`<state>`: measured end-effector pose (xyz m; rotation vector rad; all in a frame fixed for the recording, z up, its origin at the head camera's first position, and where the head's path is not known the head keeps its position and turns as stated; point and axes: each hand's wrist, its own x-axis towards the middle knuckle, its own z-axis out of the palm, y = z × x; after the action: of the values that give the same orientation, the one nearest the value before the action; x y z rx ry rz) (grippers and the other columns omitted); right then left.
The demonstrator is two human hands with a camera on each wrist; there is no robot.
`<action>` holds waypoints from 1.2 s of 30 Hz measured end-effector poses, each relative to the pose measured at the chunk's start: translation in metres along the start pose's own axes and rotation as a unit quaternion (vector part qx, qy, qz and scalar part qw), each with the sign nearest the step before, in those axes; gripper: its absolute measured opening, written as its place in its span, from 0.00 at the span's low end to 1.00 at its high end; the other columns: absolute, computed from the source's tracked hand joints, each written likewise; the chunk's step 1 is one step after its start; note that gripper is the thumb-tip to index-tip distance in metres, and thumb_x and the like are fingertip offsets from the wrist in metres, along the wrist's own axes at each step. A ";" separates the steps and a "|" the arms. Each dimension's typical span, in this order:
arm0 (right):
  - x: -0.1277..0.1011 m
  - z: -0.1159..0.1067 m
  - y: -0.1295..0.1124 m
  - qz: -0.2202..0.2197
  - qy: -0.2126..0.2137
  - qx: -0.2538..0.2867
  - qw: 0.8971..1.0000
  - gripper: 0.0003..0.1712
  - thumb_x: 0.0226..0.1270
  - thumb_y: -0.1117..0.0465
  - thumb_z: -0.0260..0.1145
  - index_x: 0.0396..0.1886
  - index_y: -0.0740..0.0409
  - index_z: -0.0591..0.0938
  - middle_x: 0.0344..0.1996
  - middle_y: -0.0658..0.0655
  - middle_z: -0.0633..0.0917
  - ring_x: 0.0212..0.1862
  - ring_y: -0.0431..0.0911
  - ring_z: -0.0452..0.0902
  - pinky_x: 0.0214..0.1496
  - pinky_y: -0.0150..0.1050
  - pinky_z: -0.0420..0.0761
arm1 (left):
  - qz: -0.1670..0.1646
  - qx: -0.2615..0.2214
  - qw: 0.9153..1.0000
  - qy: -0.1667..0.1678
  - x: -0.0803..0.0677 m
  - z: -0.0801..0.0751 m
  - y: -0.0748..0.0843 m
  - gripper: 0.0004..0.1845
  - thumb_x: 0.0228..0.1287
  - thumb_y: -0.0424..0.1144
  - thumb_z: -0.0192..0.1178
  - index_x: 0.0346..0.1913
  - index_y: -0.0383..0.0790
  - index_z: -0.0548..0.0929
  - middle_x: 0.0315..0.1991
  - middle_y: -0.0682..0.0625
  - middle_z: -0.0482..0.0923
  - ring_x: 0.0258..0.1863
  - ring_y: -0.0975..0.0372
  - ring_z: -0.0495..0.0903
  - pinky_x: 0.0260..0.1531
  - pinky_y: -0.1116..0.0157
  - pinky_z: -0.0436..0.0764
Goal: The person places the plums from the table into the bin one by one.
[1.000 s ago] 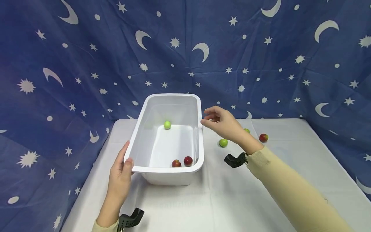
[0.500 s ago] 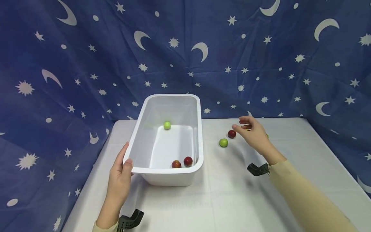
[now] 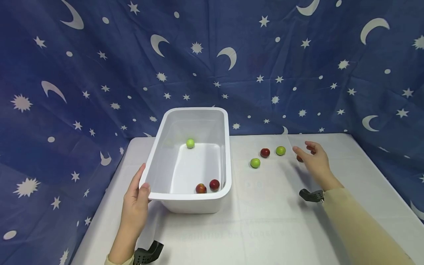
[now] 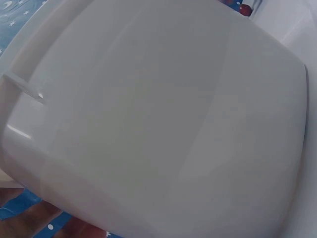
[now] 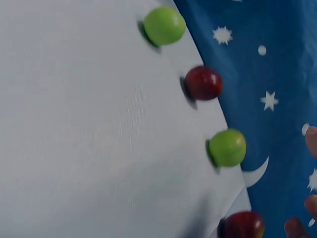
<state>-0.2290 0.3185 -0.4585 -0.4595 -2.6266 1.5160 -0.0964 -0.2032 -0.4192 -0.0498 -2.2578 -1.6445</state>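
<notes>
My left hand [image 3: 135, 206] grips the near left corner of a white plastic tub [image 3: 185, 195], thumb over the rim. In the tub lie a small green apple [image 3: 190, 143] and two small red apples, one at the near side [image 3: 200, 188] and one in the right corner [image 3: 214, 184]. My right hand [image 3: 318, 163] hovers with parted, bent fingers over a red apple [image 3: 299, 159], which it partly hides. The right wrist view shows the fingers [image 5: 311, 141] apart from that yellow-tinged red apple [image 5: 243, 225]. The tub's smooth wall [image 4: 158, 119] fills the left wrist view.
Between tub and right hand, a green apple [image 3: 255, 163], a dark red apple [image 3: 265, 152] and another green apple [image 3: 280, 150] rest on the white-covered table [image 3: 265, 213]. A blue moon-and-star cloth [image 3: 205, 62] hangs behind and at the sides.
My right hand has moved from beside the tub's right rim, over the apples, to the rightmost red one, uncovering those between. My left hand stays on the tub.
</notes>
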 end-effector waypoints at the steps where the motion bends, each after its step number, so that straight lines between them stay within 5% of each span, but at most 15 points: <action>1: 0.002 -0.001 0.003 0.007 0.002 -0.001 1.000 0.57 0.60 0.30 0.60 0.77 0.57 0.50 0.73 0.66 0.54 0.72 0.63 0.46 0.67 0.62 0.57 | -0.002 0.000 1.000 0.001 0.000 0.000 0.000 0.25 0.76 0.41 0.43 0.72 0.62 0.64 0.67 0.53 0.66 0.49 0.57 0.73 0.39 0.73 0.79; 11: 0.016 -0.003 0.027 0.102 0.006 0.035 0.994 0.62 0.57 0.30 0.63 0.78 0.57 0.46 0.74 0.67 0.50 0.71 0.63 0.51 0.68 0.60 0.57 | -0.010 -0.004 1.000 -0.002 0.000 0.001 0.001 0.25 0.77 0.41 0.42 0.72 0.63 0.63 0.68 0.54 0.64 0.53 0.57 0.72 0.41 0.73 0.78; 21: 0.015 -0.010 0.038 0.107 -0.068 0.059 0.990 0.55 0.66 0.38 0.61 0.77 0.62 0.45 0.73 0.70 0.51 0.72 0.63 0.47 0.70 0.58 0.54 | -0.018 0.004 1.000 -0.003 0.000 -0.001 0.002 0.25 0.77 0.40 0.42 0.72 0.65 0.63 0.68 0.54 0.65 0.52 0.58 0.72 0.41 0.74 0.78; 36: 0.020 0.003 0.044 0.118 -0.018 0.045 0.992 0.48 0.68 0.41 0.59 0.77 0.60 0.51 0.72 0.69 0.55 0.70 0.62 0.53 0.68 0.55 0.60 | -0.023 -0.009 1.000 -0.002 0.000 0.000 0.001 0.25 0.77 0.39 0.41 0.72 0.65 0.63 0.68 0.53 0.65 0.53 0.57 0.73 0.41 0.73 0.79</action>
<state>-0.2393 0.3425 -0.4989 -0.7649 -2.5941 1.7145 -0.0959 -0.2032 -0.4181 -0.0053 -2.2632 -1.6907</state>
